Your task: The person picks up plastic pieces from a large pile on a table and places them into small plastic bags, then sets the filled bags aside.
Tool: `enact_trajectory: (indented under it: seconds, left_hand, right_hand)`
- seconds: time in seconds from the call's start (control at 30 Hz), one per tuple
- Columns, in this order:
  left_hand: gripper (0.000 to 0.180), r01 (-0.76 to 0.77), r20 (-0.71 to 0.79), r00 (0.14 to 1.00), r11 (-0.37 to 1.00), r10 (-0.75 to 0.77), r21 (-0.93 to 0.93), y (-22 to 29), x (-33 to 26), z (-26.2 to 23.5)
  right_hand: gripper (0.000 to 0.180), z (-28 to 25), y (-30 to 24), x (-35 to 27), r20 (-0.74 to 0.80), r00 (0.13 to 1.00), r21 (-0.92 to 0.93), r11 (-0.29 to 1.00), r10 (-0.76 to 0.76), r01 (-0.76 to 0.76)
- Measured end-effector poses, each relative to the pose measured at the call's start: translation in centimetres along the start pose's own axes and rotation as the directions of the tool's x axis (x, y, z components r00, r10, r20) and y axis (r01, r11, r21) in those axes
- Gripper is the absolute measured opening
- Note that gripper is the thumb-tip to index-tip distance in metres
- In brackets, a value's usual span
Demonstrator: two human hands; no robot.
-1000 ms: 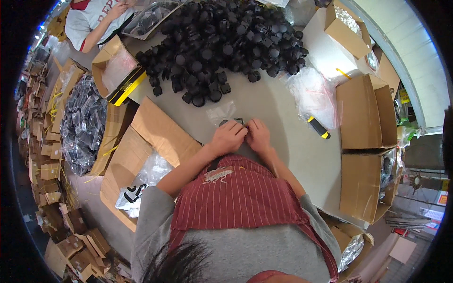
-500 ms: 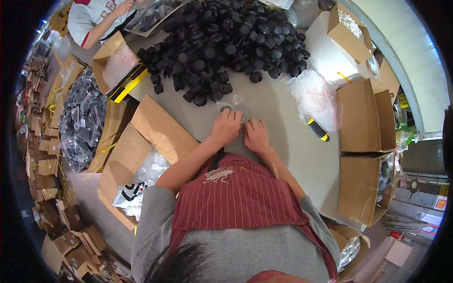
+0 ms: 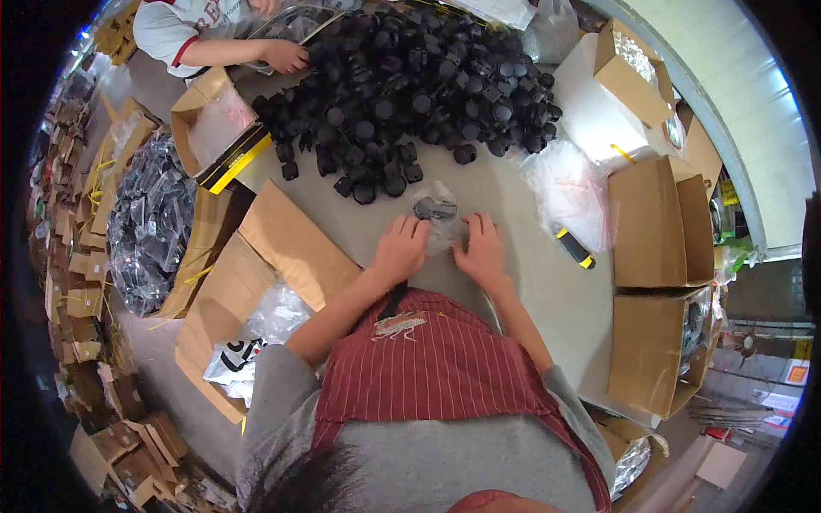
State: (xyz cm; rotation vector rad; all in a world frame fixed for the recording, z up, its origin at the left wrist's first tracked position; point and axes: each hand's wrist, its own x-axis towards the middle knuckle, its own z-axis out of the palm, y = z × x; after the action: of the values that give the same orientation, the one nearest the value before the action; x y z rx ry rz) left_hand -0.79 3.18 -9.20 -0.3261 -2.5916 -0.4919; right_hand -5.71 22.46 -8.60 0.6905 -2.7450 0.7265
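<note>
1. Grey worktop [image 3: 547, 316] fills the middle of a workroom crowded with cardboard boxes, its edges bent by the fisheye view.
2. Both forearms reach forward over it. The left hand [image 3: 402, 248] lies palm down, fingers bent, fingertips at the left side of a clear plastic bag [image 3: 440, 236]; whether they pinch it cannot be told.
3. The right hand [image 3: 481, 250] is at the bag's right side, with a gap between thumb and forefinger; its grip on the film cannot be told either.
4. A black round-ended part [image 3: 434, 209] lies in or under the bag's far end, just beyond the left fingertips.
5. Compared with half a second ago, the hands are wider apart and the part shows more fully. A co-worker's hand [image 3: 286, 56] now reaches the edge of the heap of black parts [image 3: 410, 94].
6. That heap bounds the space ahead. To the right are loose clear bags [image 3: 564, 184], a yellow-and-black utility knife [image 3: 575, 249] and open cartons [image 3: 654, 227]; to the left, a cardboard flap [image 3: 299, 244] lies beside the left forearm.
</note>
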Motion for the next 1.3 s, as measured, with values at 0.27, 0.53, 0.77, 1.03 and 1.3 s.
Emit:
enact_trajectory:
  seconds: [0.27, 0.53, 0.77, 1.03, 1.3]
  left_hand:
    - [0.019, -0.002, 0.108, 0.994, 0.989, 0.018, -0.146, 0.8, -0.6, 0.5]
    - [0.019, 0.175, 0.089, 0.981, 0.984, -0.171, -0.035, -0.2, 0.0, 1.3]
    - [0.028, 0.040, 0.296, 0.947, 0.962, -0.123, 0.271, -0.8, 3.0, 3.2]
    - [0.031, 0.139, 0.538, 0.829, 0.988, -0.152, 0.066, -2.2, 3.8, 2.9]
    - [0.030, 0.174, 0.794, 0.608, 0.976, -0.001, -0.132, -4.7, 7.8, 1.4]
  right_hand:
    - [0.021, 5.7, 2.0, 3.4, 0.086, 0.994, -0.096, 0.992, -0.072, 0.080]
    - [0.030, 6.6, 1.2, 4.0, -0.005, 0.988, -0.191, 0.970, -0.151, 0.148]
    - [0.019, 6.1, 2.2, 4.7, 0.331, 0.909, -0.128, 0.943, -0.252, 0.308]
    - [0.024, 1.3, -0.6, 4.3, 0.381, 0.884, -0.169, 0.920, -0.270, 0.354]
    - [0.044, 3.2, 0.2, 3.4, 0.236, 0.898, 0.179, 0.925, -0.372, 0.336]
